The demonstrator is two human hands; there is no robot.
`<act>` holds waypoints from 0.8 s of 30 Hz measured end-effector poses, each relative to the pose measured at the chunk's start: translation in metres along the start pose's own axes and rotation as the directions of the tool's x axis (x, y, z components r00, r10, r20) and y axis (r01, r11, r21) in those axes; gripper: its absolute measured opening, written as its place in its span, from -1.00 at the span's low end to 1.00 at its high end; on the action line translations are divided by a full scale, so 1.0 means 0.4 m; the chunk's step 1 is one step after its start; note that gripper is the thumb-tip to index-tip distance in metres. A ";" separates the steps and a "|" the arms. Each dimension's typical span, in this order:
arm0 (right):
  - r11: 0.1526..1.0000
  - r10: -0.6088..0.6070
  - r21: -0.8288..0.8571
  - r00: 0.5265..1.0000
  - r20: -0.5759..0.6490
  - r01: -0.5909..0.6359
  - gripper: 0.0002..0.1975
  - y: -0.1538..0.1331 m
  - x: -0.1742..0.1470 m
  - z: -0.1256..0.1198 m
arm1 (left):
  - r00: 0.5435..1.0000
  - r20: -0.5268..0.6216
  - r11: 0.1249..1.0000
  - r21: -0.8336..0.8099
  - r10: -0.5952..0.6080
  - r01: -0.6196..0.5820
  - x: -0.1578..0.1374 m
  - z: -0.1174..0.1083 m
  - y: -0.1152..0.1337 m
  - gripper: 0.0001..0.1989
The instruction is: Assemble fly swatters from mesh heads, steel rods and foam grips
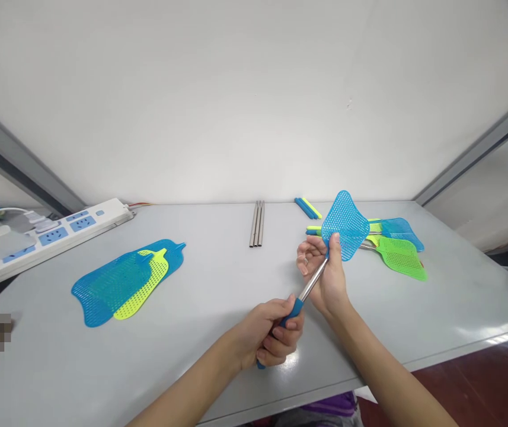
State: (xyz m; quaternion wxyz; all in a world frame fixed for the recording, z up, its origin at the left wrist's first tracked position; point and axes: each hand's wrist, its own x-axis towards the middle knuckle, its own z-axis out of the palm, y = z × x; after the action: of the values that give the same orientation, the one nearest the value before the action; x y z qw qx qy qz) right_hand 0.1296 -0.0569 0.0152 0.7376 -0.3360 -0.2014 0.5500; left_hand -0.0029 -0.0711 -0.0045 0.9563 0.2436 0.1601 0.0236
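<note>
A fly swatter (346, 224) with a blue perforated head, metal shaft and blue grip is held slantwise above the table. My left hand (275, 333) is closed around its blue grip, the butt end showing below the fingers. At the swatter's neck, my right hand (329, 279) pinches with the thumb in front, its other fingers loosely curled behind. The metal shaft (313, 281) shows between the two hands. Behind the raised head lie more fly swatters, with a green one (400, 258) and a blue one (402, 232) showing, partly covered by the held one.
Loose blue swatter heads (98, 290) and a yellow one (140, 293) overlap on the left. Three metal rods (257, 224) lie near the wall, with blue and yellow grips (307, 207) right of them. A power strip (64, 234) runs along the table's left edge.
</note>
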 end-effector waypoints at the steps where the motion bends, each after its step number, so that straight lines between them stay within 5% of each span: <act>1: 1.000 0.006 0.008 1.000 0.012 -0.006 -0.58 0.000 0.001 -0.001 | 1.000 -0.003 1.000 0.008 0.003 -0.003 -0.001 0.000 0.003 -0.64; 11: 0.978 0.187 -0.096 0.982 -0.014 -0.187 -0.63 -0.024 0.026 -0.058 | 0.962 -0.165 0.976 0.069 0.216 -0.207 0.010 -0.001 0.007 -0.65; 14: 0.956 0.098 -0.266 0.990 -0.105 -0.123 -0.70 -0.081 0.035 -0.130 | 0.895 -0.301 0.943 0.158 0.329 -0.293 0.002 0.002 0.016 -0.64; 16: 0.892 -0.039 -0.451 0.989 -0.140 -0.028 -0.71 -0.143 0.062 -0.198 | 0.811 -0.424 0.909 0.290 0.403 -0.300 -0.001 0.005 0.021 -0.64; 18: 0.725 -0.181 -0.688 0.973 -0.140 0.036 -0.73 -0.214 0.108 -0.271 | 0.713 -0.517 0.864 0.432 0.473 -0.260 0.001 0.007 0.022 -0.65; 20: 0.461 -0.337 -0.887 0.930 -0.144 0.030 -0.73 -0.281 0.166 -0.340 | 0.654 -0.552 0.827 0.519 0.517 -0.216 0.005 0.008 0.020 -0.66; 24: -0.077 -0.311 -0.996 0.948 0.069 0.047 -0.71 -0.366 0.266 -0.426 | 0.638 -0.558 0.817 0.538 0.530 -0.207 0.013 0.005 0.017 -0.66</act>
State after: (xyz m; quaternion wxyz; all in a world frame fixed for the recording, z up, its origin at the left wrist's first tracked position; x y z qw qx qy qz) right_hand 0.3757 -0.0276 -0.0057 0.3455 -0.7820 -0.5098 0.0960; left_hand 0.0026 -0.0655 -0.0013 0.7227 0.4475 0.4485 0.2764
